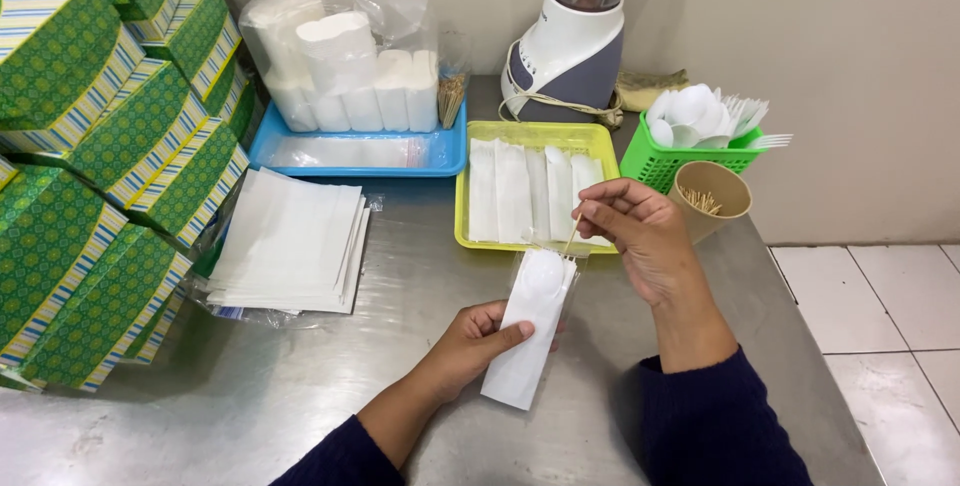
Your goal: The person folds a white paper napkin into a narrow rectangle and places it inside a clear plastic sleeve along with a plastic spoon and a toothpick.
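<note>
My left hand [472,344] grips a clear plastic sleeve [530,331] holding a folded white napkin and a white plastic spoon, lying on the steel counter [300,386]. Above the sleeve's open top, my right hand [640,231] pinches a thin wooden toothpick [572,234] between thumb and fingers, its tip pointing down at the opening. Just behind is a yellow tray [535,134] with several filled sleeves laid side by side.
A paper cup of toothpicks [710,196] and a green basket of white spoons and forks [690,151] stand at right. Flat clear sleeves [290,241] lie at left beside stacked green boxes [110,146]. A blue tray of folded napkins [350,151] and a blender [570,46] stand behind.
</note>
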